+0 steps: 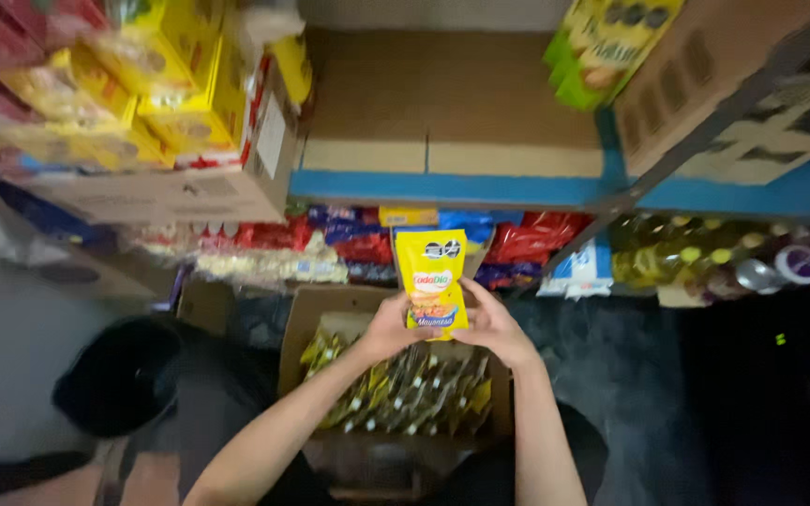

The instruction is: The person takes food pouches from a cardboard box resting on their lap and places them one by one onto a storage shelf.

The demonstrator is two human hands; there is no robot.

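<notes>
Above the carton (330,309) of pouches, one yellow pouch (433,279) was held closed-fingered by left hand (394,328) and right hand (491,326); many remained unshelved.

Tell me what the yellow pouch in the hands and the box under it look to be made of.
Yellow pouch: likely flexible plastic film, glossy, with a printed face and flat sealed top. Box: brown corrugated cardboard by its look, matte, flaps folded open. Both hands, left hand and right hand, hold the pouch.
</notes>
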